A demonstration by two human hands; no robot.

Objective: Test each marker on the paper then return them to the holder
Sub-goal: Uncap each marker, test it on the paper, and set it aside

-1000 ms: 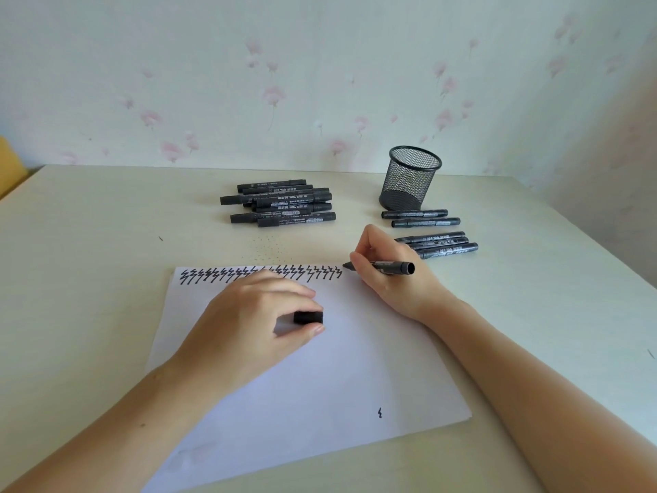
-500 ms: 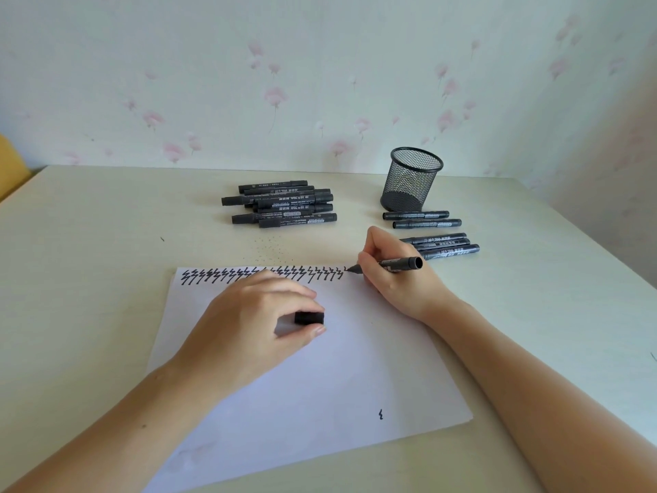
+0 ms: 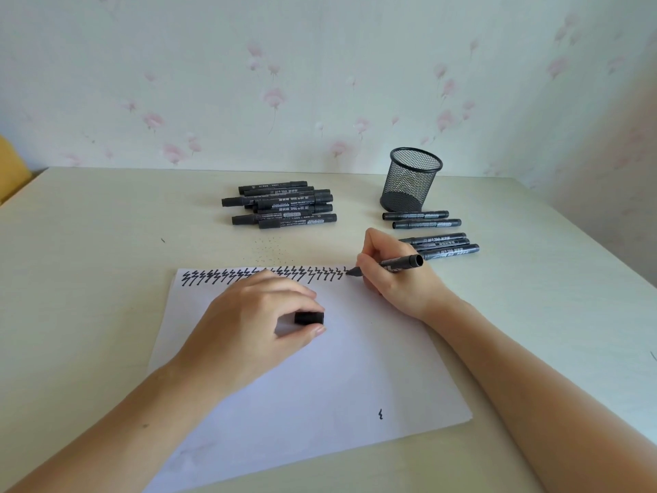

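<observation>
1. Both hands work over the sheet: the left hand (image 3: 249, 325), at the centre of the frame, rests on the paper with its thumb and fingers pinched on a short black marker cap (image 3: 309, 317); the right hand (image 3: 394, 275), right of centre, is closed in a writing grip on an uncapped black marker (image 3: 400, 262).
2. Beneath everything runs the pale worktop (image 3: 89, 279), filling the lower two thirds of the frame, with flowered wallpaper (image 3: 320, 83) behind it in the upper third.
3. On the worktop lies the white paper (image 3: 320, 386), slightly skewed, taking up the lower middle of the frame.
4. At the upper right of centre stands the black mesh holder (image 3: 412, 179), upright and with no marker showing inside.
5. Left of the holder, at upper centre, is a pile of capped black markers (image 3: 284, 206) lying sideways, several stacked on each other.
6. Just in front of the holder lie two more markers (image 3: 421, 219) side by side, and nearer the right hand a cluster of three markers (image 3: 444, 245), partly hidden by the fingers.
7. Along the paper's top edge runs a row of black zigzag strokes (image 3: 263, 275), from the left corner up to the held marker's tip, which touches the paper at the row's right end.
8. Near the paper's lower right sits a single small squiggle (image 3: 380, 414).
9. Tiny black specks (image 3: 270, 249) dot the worktop just above the paper.
</observation>
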